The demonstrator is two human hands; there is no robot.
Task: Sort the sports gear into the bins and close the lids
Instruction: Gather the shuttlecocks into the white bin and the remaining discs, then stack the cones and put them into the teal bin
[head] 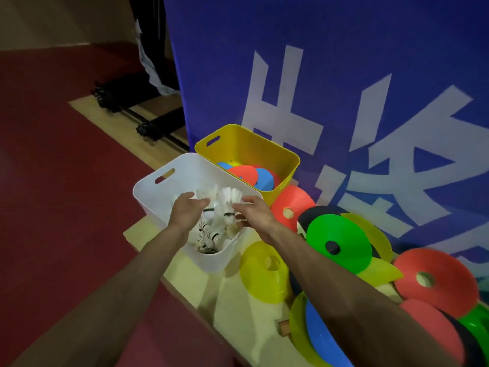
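A white bin [156,192] stands on the wooden platform with several white shuttlecocks [211,234] lying inside. Both my hands hover over it. My left hand [188,209] and my right hand [254,211] have their fingers spread, and a loose bunch of shuttlecocks [229,198] sits between the fingertips, blurred. Behind the white bin a yellow bin [246,144] holds red and blue disc cones [254,176]. More disc cones lie to the right: a red one [293,205], a green one [338,237], a yellow one [264,274], a blue one [325,337].
A blue banner [330,62] with white characters stands right behind the bins. Dark red floor [53,181] spreads to the left, below the platform edge [132,237]. Black metal stand feet [148,128] lie at the back left. No lids are in view.
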